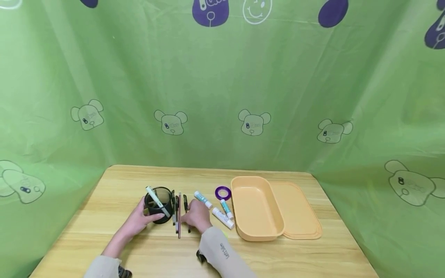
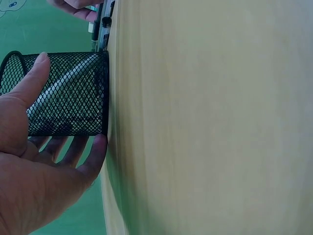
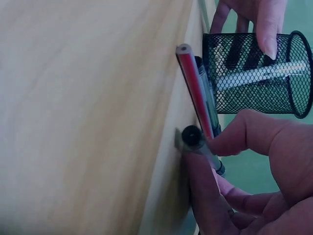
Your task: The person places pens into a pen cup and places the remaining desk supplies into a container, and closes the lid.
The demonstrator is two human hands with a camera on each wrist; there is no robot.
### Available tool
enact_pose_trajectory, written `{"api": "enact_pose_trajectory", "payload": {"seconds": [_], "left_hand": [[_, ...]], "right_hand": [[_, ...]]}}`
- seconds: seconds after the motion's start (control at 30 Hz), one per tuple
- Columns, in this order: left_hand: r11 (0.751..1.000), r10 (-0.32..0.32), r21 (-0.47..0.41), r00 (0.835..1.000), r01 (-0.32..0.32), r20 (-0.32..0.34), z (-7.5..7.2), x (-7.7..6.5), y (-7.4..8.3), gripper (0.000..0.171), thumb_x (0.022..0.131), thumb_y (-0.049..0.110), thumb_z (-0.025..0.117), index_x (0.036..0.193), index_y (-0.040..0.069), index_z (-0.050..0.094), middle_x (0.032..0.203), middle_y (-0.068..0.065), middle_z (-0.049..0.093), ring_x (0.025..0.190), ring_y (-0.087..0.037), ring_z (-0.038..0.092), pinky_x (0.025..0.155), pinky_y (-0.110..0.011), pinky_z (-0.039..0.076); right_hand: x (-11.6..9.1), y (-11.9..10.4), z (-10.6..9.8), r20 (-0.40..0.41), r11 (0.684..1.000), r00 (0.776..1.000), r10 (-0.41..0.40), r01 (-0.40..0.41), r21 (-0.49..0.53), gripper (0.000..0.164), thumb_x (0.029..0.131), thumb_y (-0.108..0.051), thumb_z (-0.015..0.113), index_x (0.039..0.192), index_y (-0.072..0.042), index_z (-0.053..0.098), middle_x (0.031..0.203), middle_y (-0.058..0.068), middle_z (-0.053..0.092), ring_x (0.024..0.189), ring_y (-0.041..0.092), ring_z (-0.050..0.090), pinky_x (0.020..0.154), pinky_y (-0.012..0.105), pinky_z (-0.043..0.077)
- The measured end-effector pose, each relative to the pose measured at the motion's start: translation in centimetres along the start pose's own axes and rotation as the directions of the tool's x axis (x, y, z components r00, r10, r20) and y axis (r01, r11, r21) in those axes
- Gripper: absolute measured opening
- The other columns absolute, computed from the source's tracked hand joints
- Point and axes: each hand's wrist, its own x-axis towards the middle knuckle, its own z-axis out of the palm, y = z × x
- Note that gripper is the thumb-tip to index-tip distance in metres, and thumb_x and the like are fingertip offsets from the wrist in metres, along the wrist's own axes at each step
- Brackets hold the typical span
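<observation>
My left hand [image 1: 136, 223] grips a black mesh pen cup [image 2: 68, 93] that stands upright on the table, thumb across its near side and fingers round behind. A white marker [image 1: 154, 196] leans inside the cup and shows through the mesh. Just right of the cup lie a reddish pencil [image 1: 179, 220] and two black-capped pens [image 1: 173, 204], roughly side by side. Beside them my right hand [image 1: 198, 217] pinches another pen [image 3: 192, 136] between thumb and index finger, low over the tabletop. Its dark end points toward the right wrist camera.
Several white-and-blue glue sticks [image 1: 223, 219] lie right of my right hand, near a purple tape roll [image 1: 217, 190]. An orange box [image 1: 240, 234] stands further right, with its flat lid [image 1: 300, 212] beside it. Green printed cloth [image 1: 215, 150] hangs behind the wooden table [image 1: 153, 258].
</observation>
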Motion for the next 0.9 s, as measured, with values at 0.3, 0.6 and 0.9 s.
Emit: {"api": "enact_pose_trajectory", "payload": {"seconds": [0.3, 0.6, 0.9], "left_hand": [[1.000, -0.017, 0.016, 1.000, 0.017, 0.003, -0.1, -0.1, 0.0, 0.099, 0.086, 0.028, 0.084, 0.162, 0.011, 0.023, 0.161, -0.025, 0.039, 0.149, -0.053, 0.031, 0.120, -0.073, 0.021], [1.000, -0.012, 0.015, 1.000, 0.012, 0.011, -0.2, 0.2, 0.1, 0.102, 0.086, 0.031, 0.084, 0.163, 0.011, 0.021, 0.163, -0.025, 0.036, 0.150, -0.053, 0.029, 0.121, -0.072, 0.022], [0.998, -0.047, 0.041, 0.999, 0.047, 0.021, -0.4, 0.0, 0.2, 0.110, 0.085, 0.035, 0.084, 0.165, 0.010, 0.013, 0.166, -0.026, 0.028, 0.152, -0.053, 0.021, 0.121, -0.072, 0.017]], "right_hand": [[0.2, 0.8, -0.2, 0.051, 0.961, 0.999, -0.002, -0.012, 0.276, 0.037, 0.074, -0.004, 0.088, 0.102, 0.001, 0.065, 0.082, 0.005, 0.065, 0.055, 0.014, 0.064, 0.053, 0.026, 0.059], [0.2, 0.4, -1.9, 0.142, 0.825, 0.989, -0.046, -0.042, 0.564, 0.041, 0.080, 0.010, 0.073, 0.118, 0.002, 0.063, 0.083, 0.004, 0.065, 0.056, 0.013, 0.060, 0.056, 0.034, 0.064], [0.5, 0.1, -2.9, 0.135, 0.771, 0.989, -0.063, -0.037, 0.635, 0.046, 0.079, 0.013, 0.072, 0.121, -0.003, 0.065, 0.090, 0.007, 0.063, 0.067, 0.019, 0.064, 0.066, 0.046, 0.066]]}}
